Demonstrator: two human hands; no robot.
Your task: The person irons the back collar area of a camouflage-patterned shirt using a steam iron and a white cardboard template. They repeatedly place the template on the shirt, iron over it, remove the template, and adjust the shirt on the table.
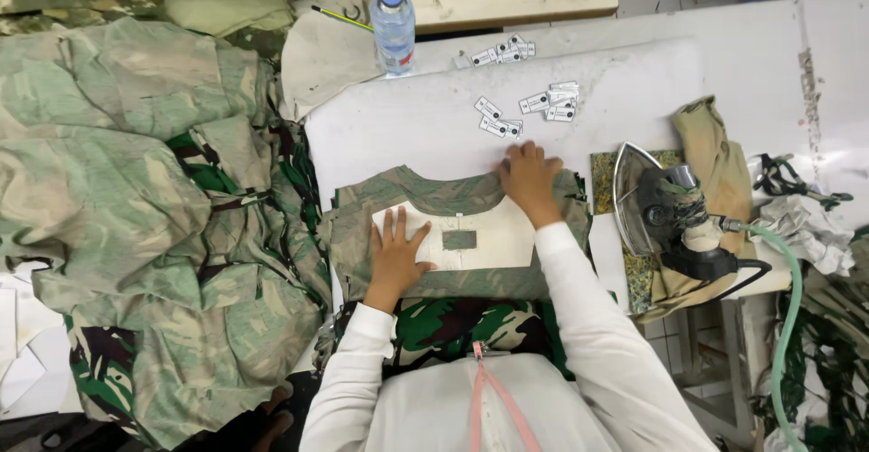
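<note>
A camouflage garment piece (362, 235) lies flat on the white padded ironing board (434, 126), with a white template (493, 235) on top and a small green patch (459, 239) at its middle. My left hand (396, 251) rests flat on the template's left part, fingers spread. My right hand (529, 180) presses down on the upper right edge of the garment piece. Both sleeves are white.
A steam iron (656, 208) stands on a pad right of the board, with a green hose (787, 316). Small paper tags (543, 101) lie scattered beyond my hands. A water bottle (394, 22) stands at the back. A heap of camouflage cloth (136, 190) fills the left.
</note>
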